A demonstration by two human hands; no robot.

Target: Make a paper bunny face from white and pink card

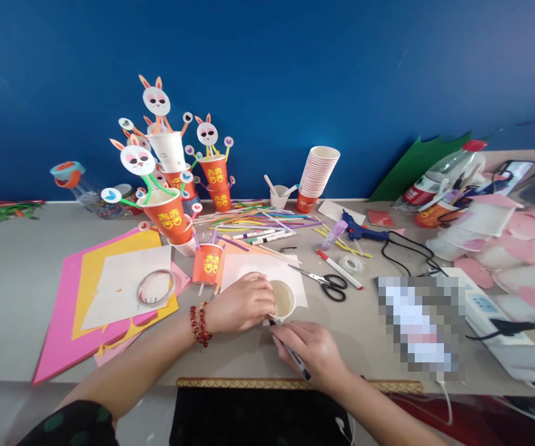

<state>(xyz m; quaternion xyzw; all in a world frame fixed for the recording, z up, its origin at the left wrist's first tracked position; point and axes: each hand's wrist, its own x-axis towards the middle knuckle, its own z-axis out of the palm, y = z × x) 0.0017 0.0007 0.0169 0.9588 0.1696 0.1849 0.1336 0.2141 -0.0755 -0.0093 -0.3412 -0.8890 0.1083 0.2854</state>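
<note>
My left hand, with a red bead bracelet on the wrist, is closed around a small white paper cup standing upside down or on its rim on a white sheet. My right hand grips a dark pen whose tip touches the sheet at the cup's near edge. An orange paper cup stands just beyond my left hand.
Black-handled scissors, a red-capped marker, a blue glue gun, a tape ring on pink and yellow card, a stack of cups, rabbit-decorated cups, loose straws, a power strip.
</note>
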